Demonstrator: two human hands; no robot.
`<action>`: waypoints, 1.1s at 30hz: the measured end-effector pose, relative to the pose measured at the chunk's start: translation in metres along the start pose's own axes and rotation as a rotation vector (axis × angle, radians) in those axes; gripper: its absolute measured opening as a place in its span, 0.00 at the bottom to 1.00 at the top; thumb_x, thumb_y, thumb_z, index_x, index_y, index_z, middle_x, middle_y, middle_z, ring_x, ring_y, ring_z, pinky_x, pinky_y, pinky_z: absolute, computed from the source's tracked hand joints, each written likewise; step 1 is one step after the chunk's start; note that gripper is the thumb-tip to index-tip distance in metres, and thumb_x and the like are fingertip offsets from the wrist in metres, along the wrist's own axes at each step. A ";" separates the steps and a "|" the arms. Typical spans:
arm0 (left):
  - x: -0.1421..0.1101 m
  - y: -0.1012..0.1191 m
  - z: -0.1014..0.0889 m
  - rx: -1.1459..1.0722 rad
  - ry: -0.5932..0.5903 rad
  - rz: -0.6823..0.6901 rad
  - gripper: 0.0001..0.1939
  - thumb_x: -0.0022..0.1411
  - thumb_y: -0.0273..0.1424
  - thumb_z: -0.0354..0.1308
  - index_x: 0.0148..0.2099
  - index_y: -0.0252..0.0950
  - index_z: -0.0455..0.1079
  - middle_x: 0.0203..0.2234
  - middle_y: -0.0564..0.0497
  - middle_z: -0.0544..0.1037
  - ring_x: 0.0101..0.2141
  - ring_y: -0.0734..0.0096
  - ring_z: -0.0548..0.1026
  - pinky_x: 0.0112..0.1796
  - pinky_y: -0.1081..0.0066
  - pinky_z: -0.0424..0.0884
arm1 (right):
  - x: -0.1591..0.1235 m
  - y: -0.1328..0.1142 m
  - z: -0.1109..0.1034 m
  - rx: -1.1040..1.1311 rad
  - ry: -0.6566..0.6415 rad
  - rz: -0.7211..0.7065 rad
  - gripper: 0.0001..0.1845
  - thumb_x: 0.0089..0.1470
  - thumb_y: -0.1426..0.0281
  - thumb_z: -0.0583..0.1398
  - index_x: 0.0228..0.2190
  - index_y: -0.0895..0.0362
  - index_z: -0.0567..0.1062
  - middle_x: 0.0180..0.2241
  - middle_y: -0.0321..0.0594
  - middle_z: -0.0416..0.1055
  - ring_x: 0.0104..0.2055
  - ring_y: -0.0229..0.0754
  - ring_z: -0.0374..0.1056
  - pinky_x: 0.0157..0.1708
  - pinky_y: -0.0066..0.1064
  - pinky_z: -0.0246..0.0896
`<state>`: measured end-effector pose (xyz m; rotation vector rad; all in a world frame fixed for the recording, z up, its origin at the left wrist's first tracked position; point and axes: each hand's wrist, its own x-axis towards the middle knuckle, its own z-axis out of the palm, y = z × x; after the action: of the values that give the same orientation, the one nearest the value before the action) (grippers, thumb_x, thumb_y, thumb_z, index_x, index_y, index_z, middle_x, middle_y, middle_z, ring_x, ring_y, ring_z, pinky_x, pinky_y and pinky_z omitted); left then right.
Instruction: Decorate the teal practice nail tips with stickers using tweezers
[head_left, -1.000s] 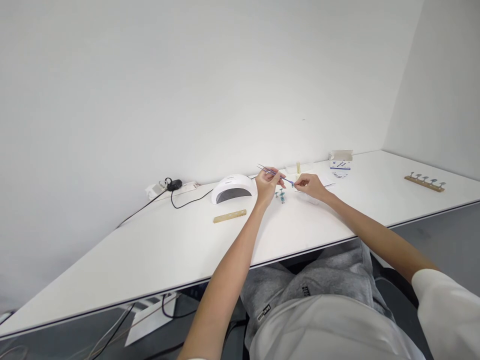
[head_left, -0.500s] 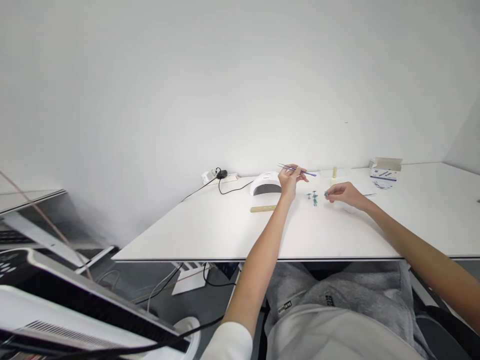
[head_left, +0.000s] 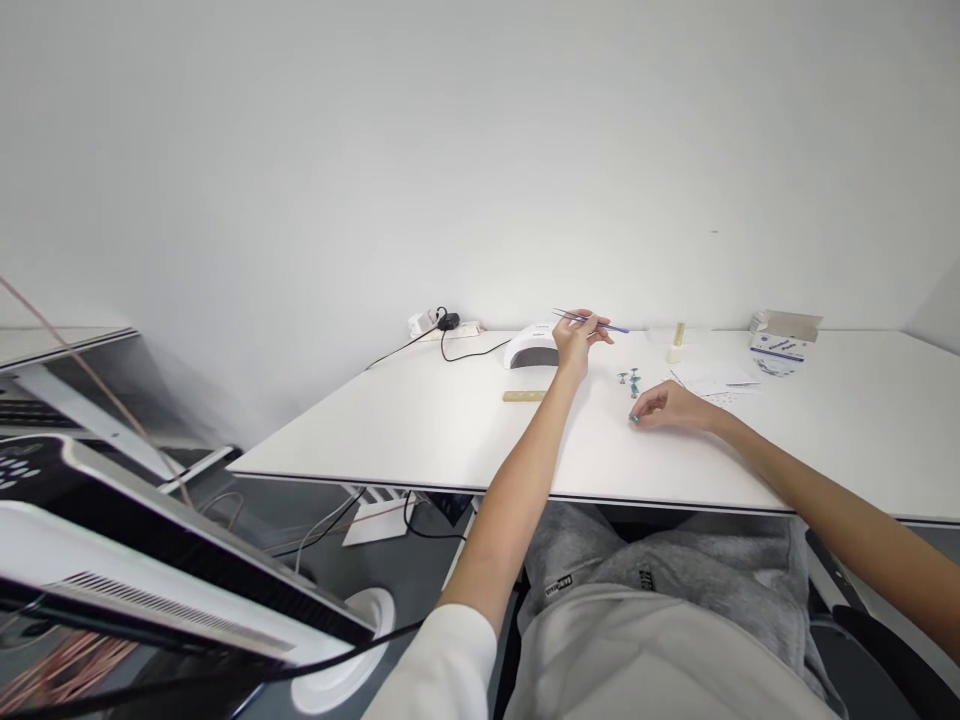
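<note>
My left hand (head_left: 576,340) is raised above the white table (head_left: 450,430) and pinches slim purple tweezers (head_left: 592,321) that point right. My right hand (head_left: 667,407) rests on the table nearer me, fingers curled down around a small teal piece (head_left: 634,419) at its fingertips. Just beyond that hand stand a few small teal nail stands (head_left: 630,379). A white nail lamp (head_left: 531,348) sits behind my left hand, and a beige nail file (head_left: 524,396) lies to its left.
A power strip with a black plug and cable (head_left: 442,325) lies at the back. Papers (head_left: 712,382), a small bottle (head_left: 677,342) and an open white box (head_left: 784,334) sit to the right. A monitor's edge (head_left: 172,590) fills the lower left.
My hands have drawn apart: the right hand came toward me down onto the table with the teal piece, the left lifted the tweezers. The view swung left, showing the monitor.
</note>
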<state>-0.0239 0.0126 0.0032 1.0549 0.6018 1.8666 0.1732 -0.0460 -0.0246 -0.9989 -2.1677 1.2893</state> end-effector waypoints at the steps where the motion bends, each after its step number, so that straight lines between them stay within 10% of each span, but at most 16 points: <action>1: 0.000 0.000 0.000 0.001 -0.002 0.001 0.16 0.51 0.32 0.66 0.35 0.35 0.60 0.25 0.49 0.78 0.20 0.75 0.72 0.28 0.65 0.74 | 0.000 0.000 0.000 -0.009 -0.003 -0.008 0.18 0.35 0.59 0.70 0.27 0.60 0.81 0.26 0.41 0.75 0.28 0.38 0.67 0.31 0.31 0.62; 33: 0.002 -0.002 -0.001 0.040 -0.003 0.033 0.14 0.50 0.31 0.65 0.34 0.36 0.62 0.26 0.48 0.78 0.21 0.73 0.72 0.26 0.67 0.73 | 0.006 0.007 0.006 -0.129 -0.081 -0.145 0.16 0.36 0.61 0.70 0.27 0.58 0.82 0.24 0.37 0.72 0.26 0.35 0.59 0.27 0.28 0.52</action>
<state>-0.0245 0.0157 0.0019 1.0995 0.6257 1.8880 0.1678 -0.0426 -0.0340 -0.8318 -2.3635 1.1538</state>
